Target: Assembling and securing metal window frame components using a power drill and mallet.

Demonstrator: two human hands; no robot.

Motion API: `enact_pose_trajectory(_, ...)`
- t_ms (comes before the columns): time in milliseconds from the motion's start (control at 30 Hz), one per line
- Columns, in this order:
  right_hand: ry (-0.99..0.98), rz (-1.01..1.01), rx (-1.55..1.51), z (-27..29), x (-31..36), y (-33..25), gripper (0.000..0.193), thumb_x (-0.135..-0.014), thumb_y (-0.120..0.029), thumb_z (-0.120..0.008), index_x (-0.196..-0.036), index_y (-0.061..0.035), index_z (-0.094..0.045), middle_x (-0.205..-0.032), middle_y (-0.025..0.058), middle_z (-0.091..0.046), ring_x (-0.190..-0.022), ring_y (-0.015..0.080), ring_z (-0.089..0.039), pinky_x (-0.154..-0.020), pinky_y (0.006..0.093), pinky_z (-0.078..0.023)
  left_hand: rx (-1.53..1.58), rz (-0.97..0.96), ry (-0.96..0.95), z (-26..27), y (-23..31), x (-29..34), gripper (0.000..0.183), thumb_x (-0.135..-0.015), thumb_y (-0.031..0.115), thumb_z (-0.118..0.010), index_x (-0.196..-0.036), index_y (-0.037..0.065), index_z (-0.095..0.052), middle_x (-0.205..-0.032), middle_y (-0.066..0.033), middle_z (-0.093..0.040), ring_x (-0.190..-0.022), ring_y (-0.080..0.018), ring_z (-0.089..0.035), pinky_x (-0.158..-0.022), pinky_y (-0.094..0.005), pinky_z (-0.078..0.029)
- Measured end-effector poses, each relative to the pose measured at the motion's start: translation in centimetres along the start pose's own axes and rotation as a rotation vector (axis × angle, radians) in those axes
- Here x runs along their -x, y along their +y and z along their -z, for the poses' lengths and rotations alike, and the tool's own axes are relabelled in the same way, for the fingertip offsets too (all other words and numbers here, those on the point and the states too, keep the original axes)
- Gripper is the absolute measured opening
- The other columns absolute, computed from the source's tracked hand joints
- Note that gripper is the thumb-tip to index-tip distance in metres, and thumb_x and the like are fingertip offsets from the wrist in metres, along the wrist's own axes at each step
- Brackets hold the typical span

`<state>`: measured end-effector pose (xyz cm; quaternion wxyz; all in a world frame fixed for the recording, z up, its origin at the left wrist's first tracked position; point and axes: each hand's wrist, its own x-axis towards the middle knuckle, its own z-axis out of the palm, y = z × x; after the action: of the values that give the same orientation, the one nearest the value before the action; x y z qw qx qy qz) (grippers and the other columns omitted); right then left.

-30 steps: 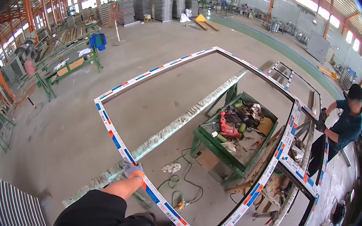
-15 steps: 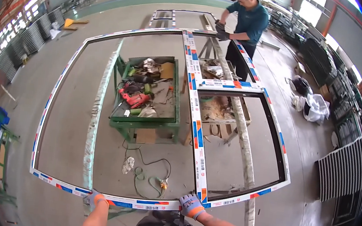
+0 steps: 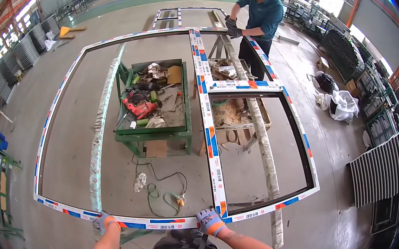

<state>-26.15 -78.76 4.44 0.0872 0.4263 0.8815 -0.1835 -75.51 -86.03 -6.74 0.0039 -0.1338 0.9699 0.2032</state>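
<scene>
A large window frame (image 3: pixel 154 223), wrapped in white, blue and orange printed film, lies flat before me. Its upright bar (image 3: pixel 211 126) and a short crossbar (image 3: pixel 243 85) divide it into openings. My left hand (image 3: pixel 104 221), in a grey glove with an orange cuff, is closed around the near edge beside the left support rail (image 3: pixel 98 147). Gloved the same way, my right hand (image 3: pixel 210 222) grips that edge where the upright bar meets it. The fingertips of both hands are partly hidden. Under the right side runs a second wrapped rail (image 3: pixel 265 151).
Across the frame stands a co-worker (image 3: pixel 261 16) with dark gloved hands at its far edge. A green cart (image 3: pixel 154 134) with a red power tool (image 3: pixel 140 109) stands beneath the left opening. A cable (image 3: pixel 154 193) lies on the floor. Striped panels (image 3: pixel 383 162) lean at right.
The whole view has shifted, with the cart and the far end of the frame now further left in the picture. Both my hands keep the same hold on the near edge.
</scene>
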Motion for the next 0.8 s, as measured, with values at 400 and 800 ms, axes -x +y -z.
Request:
enact_pose_trajectory(400, 0.009, 0.004, -0.021, -0.4, -0.2, 0.2, 0.028, -0.081, -0.033, -0.061, -0.097, -0.0093, -0.06, -0.094, 0.014, -0.063, -0.092, 0.0313, -0.061, -0.083, 0.0442, -0.045, 0.029, 0.041, -0.096, 4.7, 3.1, 4.0, 0.075, -0.086, 0.053, -0.063, -0.126, -0.007, -0.044, -0.118, -0.0183, -0.062, -0.099, -0.0332, -0.066, -0.082, -0.042, -0.052)
enact_pose_trajectory(800, -0.05, -0.004, -0.051, 1.2, -0.2, -0.2, 0.026, -0.08, -0.025, -0.06, -0.101, -0.0084, -0.061, -0.099, 0.0159, -0.065, -0.095, 0.0334, -0.062, -0.087, 0.0447, -0.045, -0.023, 0.01, 0.006, 2.6, 1.8, 1.5, 0.072, -0.084, 0.054, -0.065, -0.122, -0.005, -0.046, -0.114, -0.0209, -0.063, -0.098, -0.0347, -0.066, -0.083, -0.043, -0.053)
